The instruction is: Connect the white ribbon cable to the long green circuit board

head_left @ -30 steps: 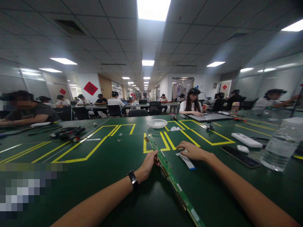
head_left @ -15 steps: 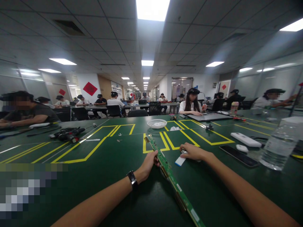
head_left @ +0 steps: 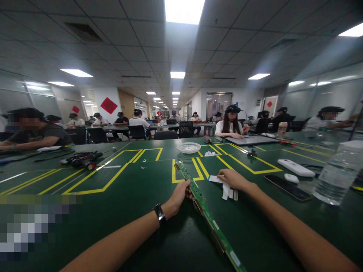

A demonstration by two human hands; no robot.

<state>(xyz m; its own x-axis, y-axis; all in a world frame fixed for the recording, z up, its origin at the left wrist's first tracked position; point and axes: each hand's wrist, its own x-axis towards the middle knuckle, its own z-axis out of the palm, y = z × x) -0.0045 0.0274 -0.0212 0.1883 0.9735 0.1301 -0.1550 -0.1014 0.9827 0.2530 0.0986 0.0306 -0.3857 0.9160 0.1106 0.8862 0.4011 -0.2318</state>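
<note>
My left hand (head_left: 181, 194) is closed around the upper part of a long, narrow green circuit board (head_left: 208, 215). The board slants from the middle of the table down to the bottom edge of the view, with connectors along its side. To its right, my right hand (head_left: 231, 177) pinches a white flat ribbon cable (head_left: 226, 190). One blue-tipped end of the cable points left, toward the board but apart from it. Its other part bends down below my fingers to a dark-edged end. My right fingertips partly cover the cable.
Yellow tape outlines mark the green table (head_left: 136, 226). A white basket (head_left: 188, 147) stands ahead. On the right are a black phone (head_left: 287, 187), a white device (head_left: 295, 167) and a water bottle (head_left: 336, 173). Black tools (head_left: 81, 160) lie left. A person (head_left: 232, 124) sits across.
My right hand has lifted and turned the ribbon cable, so its blue end has swung up and left and more of its length shows. My left hand and the board stay nearly still.
</note>
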